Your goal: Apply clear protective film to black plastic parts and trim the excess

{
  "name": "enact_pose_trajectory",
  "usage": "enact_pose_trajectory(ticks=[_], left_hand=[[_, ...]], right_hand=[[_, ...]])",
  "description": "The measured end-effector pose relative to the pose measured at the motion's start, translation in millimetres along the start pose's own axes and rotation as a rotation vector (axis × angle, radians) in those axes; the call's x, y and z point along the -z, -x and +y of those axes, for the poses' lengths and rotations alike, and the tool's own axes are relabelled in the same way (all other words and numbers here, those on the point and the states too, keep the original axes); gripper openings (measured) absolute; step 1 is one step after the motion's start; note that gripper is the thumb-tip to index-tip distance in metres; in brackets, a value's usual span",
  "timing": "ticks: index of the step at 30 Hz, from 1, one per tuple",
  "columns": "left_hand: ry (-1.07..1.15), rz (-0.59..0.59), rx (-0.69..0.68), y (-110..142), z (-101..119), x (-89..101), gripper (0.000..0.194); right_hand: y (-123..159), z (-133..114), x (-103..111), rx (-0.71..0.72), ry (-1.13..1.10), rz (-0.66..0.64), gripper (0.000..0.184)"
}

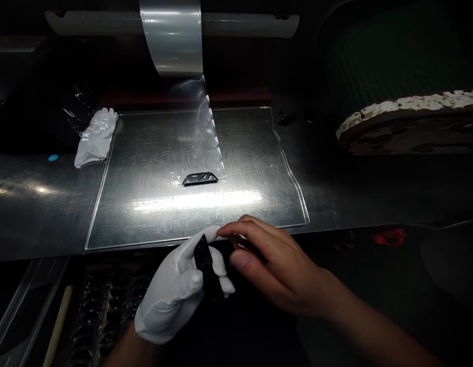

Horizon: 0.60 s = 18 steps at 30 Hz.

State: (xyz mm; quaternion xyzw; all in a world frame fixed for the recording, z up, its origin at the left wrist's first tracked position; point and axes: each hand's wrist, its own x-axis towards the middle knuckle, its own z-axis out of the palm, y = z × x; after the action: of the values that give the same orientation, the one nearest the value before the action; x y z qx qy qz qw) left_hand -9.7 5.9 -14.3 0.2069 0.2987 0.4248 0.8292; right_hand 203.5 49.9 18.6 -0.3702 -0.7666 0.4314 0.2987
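The dark piece (208, 267) is in the gloved left hand (165, 295), pinched between the thumb on its near-left side and the fingers wrapped behind it. Its long axis runs mostly away from the person, the far end leaning slightly left and the near end slightly right, so it stands steeply across the glove's thumb. The bare right hand (286, 265) is just to the right of the piece, thumb and forefinger parted and loosely bent toward it. The forefinger's tip is at the end of a gloved finger, beyond the piece's upper end; whether the two touch is hard to tell, and no held thing can be made out in that hand. Straight out beyond the left hand's fingertips, on the clear mat (145, 153), lies a similar glossy piece (200, 178), its long axis running left to right, crosswise to the held one. The clear film (200, 122) reaches toward it from farther out.
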Motion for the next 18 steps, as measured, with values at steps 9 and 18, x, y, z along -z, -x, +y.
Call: enact_pose_trajectory(ticks=[9, 18], left_hand=[[0.061, -0.025, -0.171, -2, 1, 0.7, 0.022], [0.019, -0.154, -0.216, -5, 1, 1.7, 0.031]], right_hand=[[17, 1, 9, -0.096, -0.021, -0.022, 0.029], [13, -5, 11, -0.034, 0.104, -0.015, 0.035]])
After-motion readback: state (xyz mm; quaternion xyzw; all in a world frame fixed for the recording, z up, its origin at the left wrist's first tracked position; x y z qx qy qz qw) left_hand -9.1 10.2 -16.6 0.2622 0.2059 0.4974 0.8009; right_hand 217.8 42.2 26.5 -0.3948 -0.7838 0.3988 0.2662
